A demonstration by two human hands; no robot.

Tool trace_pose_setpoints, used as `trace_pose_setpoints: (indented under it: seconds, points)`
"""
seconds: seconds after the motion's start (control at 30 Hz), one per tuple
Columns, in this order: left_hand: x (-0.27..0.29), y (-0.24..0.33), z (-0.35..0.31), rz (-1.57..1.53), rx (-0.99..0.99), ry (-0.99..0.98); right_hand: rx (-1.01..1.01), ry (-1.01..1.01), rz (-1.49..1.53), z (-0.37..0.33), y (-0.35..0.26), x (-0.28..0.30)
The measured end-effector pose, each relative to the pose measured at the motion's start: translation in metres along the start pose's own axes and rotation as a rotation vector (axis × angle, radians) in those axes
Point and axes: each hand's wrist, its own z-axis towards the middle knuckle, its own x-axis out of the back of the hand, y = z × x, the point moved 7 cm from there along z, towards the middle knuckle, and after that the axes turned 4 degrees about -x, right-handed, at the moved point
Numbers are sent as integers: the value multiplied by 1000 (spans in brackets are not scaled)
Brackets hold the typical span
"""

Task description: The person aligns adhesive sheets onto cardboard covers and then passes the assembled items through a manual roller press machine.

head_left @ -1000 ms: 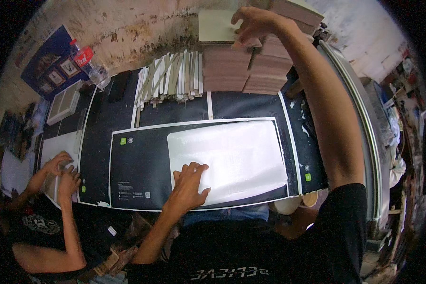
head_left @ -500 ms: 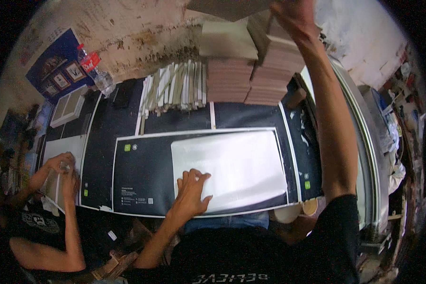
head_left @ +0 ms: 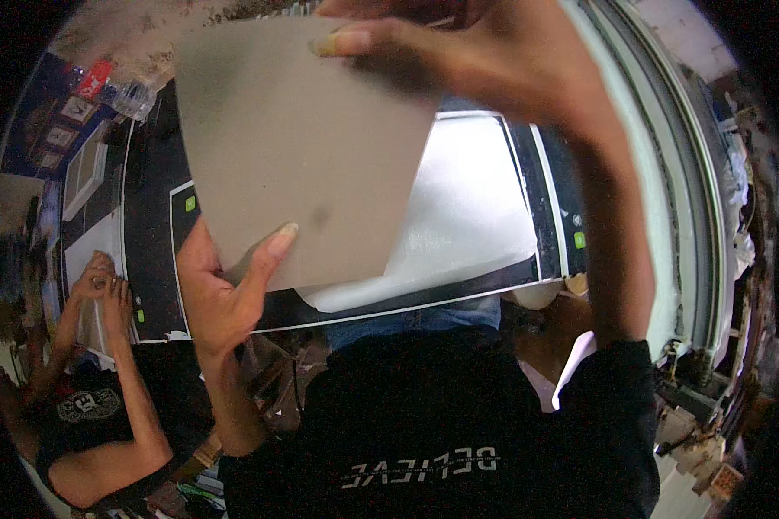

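Observation:
A flat greyish-beige board [head_left: 307, 164], probably cardboard, is held up close in front of me above the table. My right hand [head_left: 459, 52] grips its upper right edge, thumb on the near face. At the lower left corner my left hand [head_left: 234, 290] pinches it, thumb on the face and fingers behind. Beyond and below the board lies a glossy white sheet [head_left: 476, 199] on the black mat [head_left: 320, 324]; the board hides the sheet's left part.
At the left, a co-worker's hands [head_left: 104, 285] are together over a pale sheet. A clear plastic bottle [head_left: 130, 97] with a red label and a white framed box [head_left: 86, 182] stand at the far left. A metal-edged frame [head_left: 679, 173] runs along the right.
My right hand has brought the board down from the far stacks toward me. My left hand has left the white sheet and taken the board's lower left corner. The view has shifted.

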Motion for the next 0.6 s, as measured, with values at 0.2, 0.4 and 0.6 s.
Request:
trace_pose_setpoints:
  seconds: [0.2, 0.4, 0.6]
  points:
    - [-25, -73, -37, -154, 397, 194, -571, 75, -101, -107, 111, -72]
    - [-64, -95, -43, -99, 419, 175, -958, -71, 327, -144, 141, -129]
    - [-58, -105, -46, 161, 421, 91, -914, -95, 219, -139, 143, -135]
